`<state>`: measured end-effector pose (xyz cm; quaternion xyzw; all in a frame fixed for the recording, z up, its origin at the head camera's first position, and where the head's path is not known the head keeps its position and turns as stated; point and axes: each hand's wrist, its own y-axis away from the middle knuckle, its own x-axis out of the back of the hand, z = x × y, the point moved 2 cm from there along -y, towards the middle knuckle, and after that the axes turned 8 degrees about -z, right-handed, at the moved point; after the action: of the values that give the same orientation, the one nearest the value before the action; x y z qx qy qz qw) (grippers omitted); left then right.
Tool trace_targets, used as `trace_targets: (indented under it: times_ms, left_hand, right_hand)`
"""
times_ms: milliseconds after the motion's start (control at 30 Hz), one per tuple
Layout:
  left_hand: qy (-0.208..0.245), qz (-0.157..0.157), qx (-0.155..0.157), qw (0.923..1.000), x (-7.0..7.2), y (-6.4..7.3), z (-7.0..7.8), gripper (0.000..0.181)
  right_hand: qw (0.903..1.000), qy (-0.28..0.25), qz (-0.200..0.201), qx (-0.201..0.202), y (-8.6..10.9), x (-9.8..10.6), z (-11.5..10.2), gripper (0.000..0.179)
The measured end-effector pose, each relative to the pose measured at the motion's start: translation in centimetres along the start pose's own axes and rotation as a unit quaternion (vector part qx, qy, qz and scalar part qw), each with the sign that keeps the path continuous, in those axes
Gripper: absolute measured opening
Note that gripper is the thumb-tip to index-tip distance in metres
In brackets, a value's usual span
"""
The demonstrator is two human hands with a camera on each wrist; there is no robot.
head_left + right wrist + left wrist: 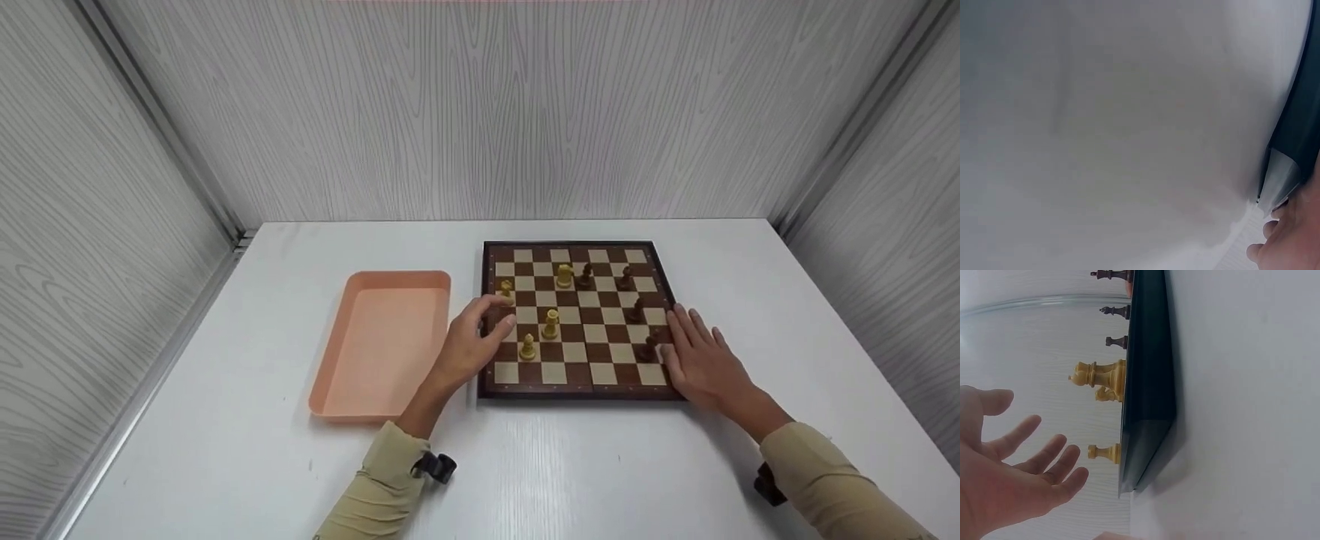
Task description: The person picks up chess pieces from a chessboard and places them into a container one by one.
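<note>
My left hand (472,341) hovers at the left edge of the chessboard (540,389), its fingers spread and slightly bent, holding nothing. Closest to its fingertips stands a yellow rook (506,288), which also shows in the left wrist view as the rook (1105,453) just past the fingers. Further in are a yellow knight (564,276), a taller yellow piece (551,324) and a yellow bishop (528,348). Along the right edge of the board rests my right hand (705,367), fingers straight, with its thumb close to a dark piece (648,349).
More dark pieces stand on the board's right half, among them one piece (625,278) near the far side and another piece (637,310) below it. Left of the board lies a shallow pink tray (330,367). Grey wood-grain walls (480,112) enclose the white table (525,465).
</note>
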<state>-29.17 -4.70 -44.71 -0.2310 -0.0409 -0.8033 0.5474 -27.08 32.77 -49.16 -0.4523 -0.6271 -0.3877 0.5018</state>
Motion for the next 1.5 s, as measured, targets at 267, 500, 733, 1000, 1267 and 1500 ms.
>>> trace_targets:
  times_ms: [267,500,733,1000,1267,1500]
  left_hand:
    - [0.006,-0.057,-0.004,0.9983,-0.2,0.4,-0.4,0.034]
    - [0.012,-0.097,-0.021,0.9950,-0.8,0.3,-0.7,0.026]
    - [0.026,-0.113,-0.011,0.9932,-1.0,0.0,-0.5,0.023]
    - [-0.001,-0.121,0.017,0.9925,-0.8,-0.3,0.1,0.021]
    - [-0.025,-0.127,0.023,0.9914,-0.8,-0.4,0.1,0.014]
    - [-0.030,-0.124,0.027,0.9915,-0.9,-0.5,0.3,0.012]
  right_hand:
    - [1.0000,0.001,-0.005,-0.005,0.9,-0.3,-0.7,0.067]
    - [1.0000,0.001,0.004,-0.003,1.5,-0.3,-1.1,0.066]
    - [1.0000,-0.002,-0.001,-0.003,1.7,0.3,-1.6,0.065]
    - [0.9999,-0.013,-0.006,-0.002,1.8,1.0,-1.8,0.065]
    - [0.9997,-0.022,-0.006,0.003,2.0,0.8,-1.7,0.065]
    - [0.9994,-0.030,0.012,0.010,1.8,1.2,-1.5,0.066]
